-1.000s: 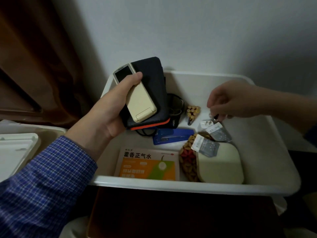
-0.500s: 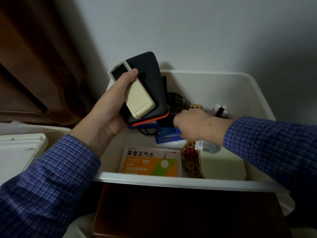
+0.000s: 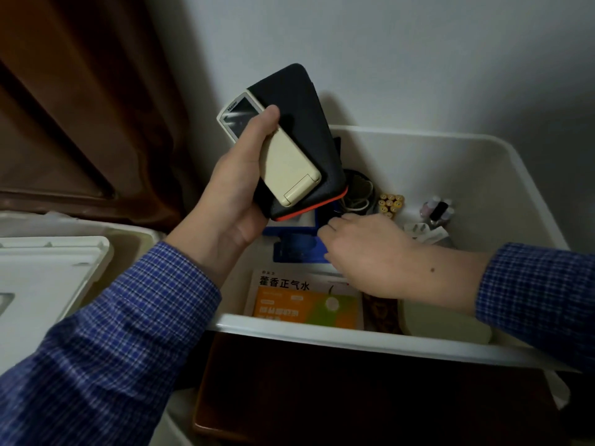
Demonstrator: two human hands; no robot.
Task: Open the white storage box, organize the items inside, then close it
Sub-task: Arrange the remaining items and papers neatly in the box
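Note:
The white storage box [image 3: 322, 329] stands open against the wall. My left hand [image 3: 231, 194] is above its left rear corner, gripping a cream remote [image 3: 283, 162] stacked on a black case with an orange edge [image 3: 299, 101]. My right hand [image 3: 370, 252] reaches into the box from the right, its fingers curled on the end of a blue stapler [image 3: 296, 251]. In the box also lie an orange-and-white medicine box [image 3: 306, 300], yellow batteries [image 3: 390, 203], small bottles [image 3: 438, 210], coiled cables [image 3: 357, 191] and a cream flat case [image 3: 444, 323].
The white lid [image 3: 48, 278] lies to the left of the box. A brown curtain [image 3: 80, 107] hangs at the left and a white wall rises behind. A dark wooden surface [image 3: 354, 397] is below the box's near rim.
My right hand left the small packets at the right, came down across the box and closed on the blue stapler. The left hand kept the remote and case, lifting slightly.

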